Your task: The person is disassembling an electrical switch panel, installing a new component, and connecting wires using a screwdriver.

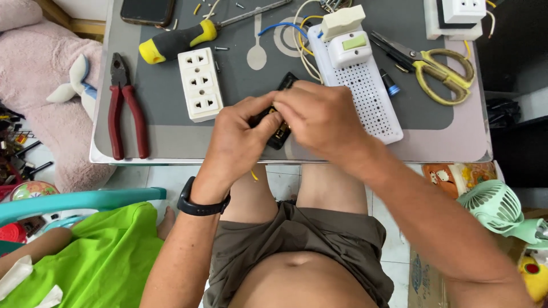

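Black electrical part (283,108), mostly covered, lies slantwise over the tabletop's (171,142) near edge, its long axis running from lower left up toward the far right. Largest around it: a white perforated box (368,100) just right, red pliers (123,108) at left, a white triple socket (199,84), yellow-handled scissors (439,71). Both hands, left hand (240,140) and right hand (322,117), meet pinched together on the part.

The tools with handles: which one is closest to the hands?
The red pliers, left of the hands; the yellow-black screwdriver and yellow scissors lie farther back.
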